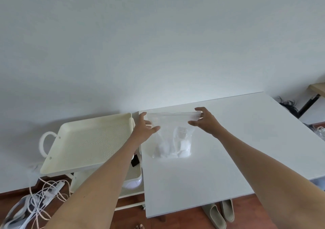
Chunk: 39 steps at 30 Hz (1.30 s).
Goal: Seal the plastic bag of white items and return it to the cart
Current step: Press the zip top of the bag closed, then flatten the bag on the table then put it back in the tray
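Plastic bag on the table: left hand and right hand, arms outstretched, fingers pinching its top corners.

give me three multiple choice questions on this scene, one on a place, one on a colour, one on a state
1. Where does the plastic bag sit?
A. on the white table
B. on the cart's top tray
C. on the floor

2. What colour is the cart's top tray?
A. black
B. cream
C. red

3. How is the bag's top edge held?
A. by no hand
B. by one hand only
C. by both hands, one at each end

Answers:
1. A, its bottom rests on the white table, right of the cart.
2. B, the perforated tray is cream.
3. C, the left hand and right hand pinch opposite ends of the top strip.
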Each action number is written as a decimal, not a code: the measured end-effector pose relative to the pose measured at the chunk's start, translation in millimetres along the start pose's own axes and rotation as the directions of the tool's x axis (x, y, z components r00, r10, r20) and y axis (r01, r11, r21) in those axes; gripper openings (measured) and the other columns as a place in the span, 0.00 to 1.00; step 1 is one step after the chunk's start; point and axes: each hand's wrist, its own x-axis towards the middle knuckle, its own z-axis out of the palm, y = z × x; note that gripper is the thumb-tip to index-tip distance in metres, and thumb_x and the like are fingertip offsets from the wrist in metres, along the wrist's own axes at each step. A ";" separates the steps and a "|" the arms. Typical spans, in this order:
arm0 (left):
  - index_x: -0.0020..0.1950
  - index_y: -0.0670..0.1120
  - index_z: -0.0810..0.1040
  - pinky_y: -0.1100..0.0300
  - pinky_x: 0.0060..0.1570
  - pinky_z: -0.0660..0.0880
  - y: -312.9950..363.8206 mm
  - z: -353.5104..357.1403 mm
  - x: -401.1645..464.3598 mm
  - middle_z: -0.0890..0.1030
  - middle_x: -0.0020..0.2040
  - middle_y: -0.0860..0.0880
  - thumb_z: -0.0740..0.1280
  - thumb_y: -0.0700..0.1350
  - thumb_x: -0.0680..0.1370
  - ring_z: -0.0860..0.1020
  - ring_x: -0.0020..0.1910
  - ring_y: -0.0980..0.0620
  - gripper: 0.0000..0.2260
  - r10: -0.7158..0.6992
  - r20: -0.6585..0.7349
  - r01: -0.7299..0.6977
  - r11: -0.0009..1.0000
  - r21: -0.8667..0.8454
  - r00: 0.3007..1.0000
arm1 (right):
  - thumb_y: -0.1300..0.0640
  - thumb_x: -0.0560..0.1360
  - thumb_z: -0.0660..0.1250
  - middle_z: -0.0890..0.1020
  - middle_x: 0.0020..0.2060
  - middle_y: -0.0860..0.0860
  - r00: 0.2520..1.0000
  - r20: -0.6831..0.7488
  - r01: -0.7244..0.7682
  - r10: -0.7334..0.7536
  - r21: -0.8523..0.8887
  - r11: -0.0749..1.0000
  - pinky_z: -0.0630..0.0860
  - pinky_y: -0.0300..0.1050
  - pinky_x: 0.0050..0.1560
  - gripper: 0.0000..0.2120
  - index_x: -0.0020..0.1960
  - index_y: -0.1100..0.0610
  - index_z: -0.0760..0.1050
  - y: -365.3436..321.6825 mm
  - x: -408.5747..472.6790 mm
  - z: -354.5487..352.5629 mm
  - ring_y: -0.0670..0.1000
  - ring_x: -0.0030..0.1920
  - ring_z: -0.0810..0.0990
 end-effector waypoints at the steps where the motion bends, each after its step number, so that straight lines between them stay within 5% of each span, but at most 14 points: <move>1: 0.76 0.52 0.55 0.53 0.60 0.74 -6.8 3.4 0.2 0.73 0.62 0.49 0.75 0.52 0.72 0.76 0.59 0.51 0.39 -0.047 0.021 0.047 0.999 -0.002 0.999 | 0.54 0.71 0.80 0.78 0.61 0.56 1.000 0.008 -0.020 0.019 0.049 0.999 0.77 0.53 0.64 0.37 0.75 0.51 0.66 3.1 -2.6 4.3 0.57 0.61 0.79; 10: 0.66 0.48 0.72 0.56 0.60 0.70 -51.1 48.1 16.1 0.74 0.66 0.53 0.68 0.60 0.76 0.73 0.66 0.53 0.24 -0.186 0.147 0.174 0.981 0.091 0.972 | 0.43 0.73 0.76 0.84 0.60 0.42 0.977 0.212 -0.053 0.032 0.093 0.994 0.75 0.48 0.66 0.24 0.67 0.47 0.78 44.6 -4.2 46.6 0.47 0.63 0.80; 16: 0.54 0.46 0.75 0.61 0.40 0.68 -58.1 63.9 18.2 0.77 0.47 0.53 0.57 0.63 0.79 0.75 0.44 0.57 0.21 -0.252 0.122 0.238 0.963 0.124 0.960 | 0.46 0.74 0.76 0.81 0.64 0.43 0.963 0.270 -0.037 0.027 0.030 0.999 0.73 0.50 0.69 0.26 0.70 0.47 0.76 59.8 4.4 63.9 0.48 0.65 0.79; 22: 0.55 0.45 0.78 0.61 0.42 0.71 -60.6 69.0 16.3 0.83 0.50 0.49 0.54 0.62 0.81 0.78 0.44 0.55 0.23 -0.318 0.119 0.308 0.947 0.090 0.941 | 0.47 0.79 0.69 0.87 0.50 0.51 0.954 0.293 -0.037 0.061 -0.086 0.996 0.78 0.51 0.62 0.15 0.60 0.56 0.80 65.0 7.9 65.3 0.53 0.54 0.85; 28: 0.51 0.41 0.79 0.57 0.39 0.78 -74.1 79.5 6.0 0.85 0.46 0.44 0.54 0.59 0.82 0.82 0.40 0.46 0.24 -0.390 0.196 0.373 0.920 0.122 0.900 | 0.44 0.80 0.67 0.89 0.42 0.49 0.923 0.348 -0.110 0.163 -0.166 0.980 0.77 0.42 0.47 0.14 0.50 0.56 0.79 79.9 2.8 64.1 0.51 0.45 0.87; 32: 0.47 0.39 0.78 0.56 0.35 0.79 -94.4 92.4 2.9 0.82 0.38 0.44 0.56 0.57 0.82 0.78 0.29 0.48 0.23 -0.462 0.137 0.450 0.886 0.111 0.876 | 0.45 0.81 0.67 0.88 0.43 0.50 0.924 0.312 -0.175 0.221 -0.170 0.970 0.75 0.39 0.41 0.16 0.56 0.58 0.77 94.2 0.3 76.8 0.52 0.46 0.86; 35: 0.46 0.41 0.72 0.48 0.45 0.79 -105.2 102.8 3.7 0.80 0.45 0.41 0.56 0.57 0.82 0.79 0.37 0.44 0.19 -0.460 0.047 0.450 0.881 0.146 0.886 | 0.48 0.81 0.66 0.88 0.46 0.54 0.927 0.264 -0.220 0.266 -0.193 0.956 0.76 0.44 0.44 0.17 0.64 0.57 0.74 106.9 3.6 90.7 0.53 0.47 0.83; 39: 0.71 0.43 0.61 0.47 0.59 0.70 -110.6 118.4 -2.7 0.68 0.67 0.41 0.63 0.52 0.80 0.73 0.62 0.40 0.24 -0.271 -0.190 0.328 0.844 0.425 0.944 | 0.48 0.80 0.65 0.78 0.62 0.58 0.946 0.073 -0.251 0.316 -0.452 0.856 0.72 0.53 0.63 0.27 0.75 0.57 0.64 117.1 -0.4 109.8 0.60 0.63 0.76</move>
